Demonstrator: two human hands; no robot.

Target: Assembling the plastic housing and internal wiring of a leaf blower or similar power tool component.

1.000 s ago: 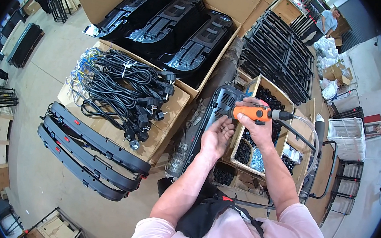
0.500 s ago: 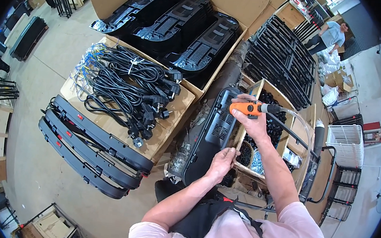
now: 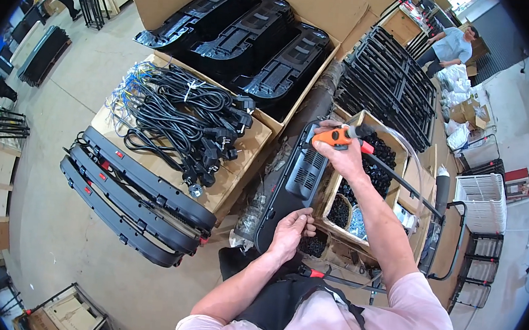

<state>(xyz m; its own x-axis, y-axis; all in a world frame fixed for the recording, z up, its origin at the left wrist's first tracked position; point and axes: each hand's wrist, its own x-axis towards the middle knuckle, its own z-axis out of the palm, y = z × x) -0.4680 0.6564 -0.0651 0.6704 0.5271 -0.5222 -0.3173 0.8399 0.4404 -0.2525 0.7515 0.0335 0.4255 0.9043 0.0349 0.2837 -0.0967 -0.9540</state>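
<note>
A long black plastic cover (image 3: 282,195) with slotted vents lies in front of me, running away from me. My right hand (image 3: 344,157) is wrapped round an orange air screwdriver (image 3: 330,138), held over the cover's far end; the tool's tip is hidden behind the fingers. A clear hose (image 3: 416,172) curves from its back end. Beside the cover's near right edge, my left hand (image 3: 291,231) has its fingers pinched together. What they hold, if anything, is too small to make out.
Right of the cover stands a wooden parts box (image 3: 399,139) with small black pieces and screws. To the left, black power cables (image 3: 177,116) and curved dark housings (image 3: 143,186) lie on cardboard. Glossy black shells (image 3: 238,31) fill a carton behind. Another person (image 3: 452,48) stands far right.
My left hand has shifted left and slightly nearer, off the parts box's edge toward the cover. The screwdriver in my right hand has moved a little left and away from me.
</note>
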